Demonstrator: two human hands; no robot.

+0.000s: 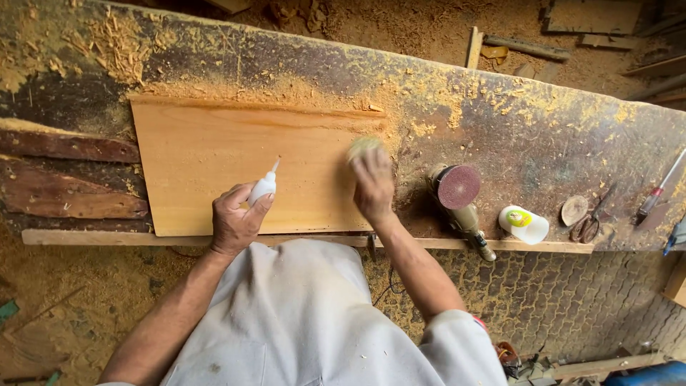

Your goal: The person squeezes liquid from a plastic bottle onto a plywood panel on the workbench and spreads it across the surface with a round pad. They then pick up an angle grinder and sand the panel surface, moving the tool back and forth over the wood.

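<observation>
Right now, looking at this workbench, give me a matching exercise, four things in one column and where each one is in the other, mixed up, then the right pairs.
Things:
1. small white bottle
2. pale wooden board
3. disc sander
4. scissors

Places:
A. far right of the bench
B. lying just right of the board
C. held in the left hand
D. under the right hand

Pairs: 1-C, 2-D, 3-B, 4-A

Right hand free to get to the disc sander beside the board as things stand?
Probably yes. The right hand rests at the board's right edge on a small yellowish pad, and the disc sander lies just to its right on the bench with nothing between. It would have to let go of the pad first.
</observation>
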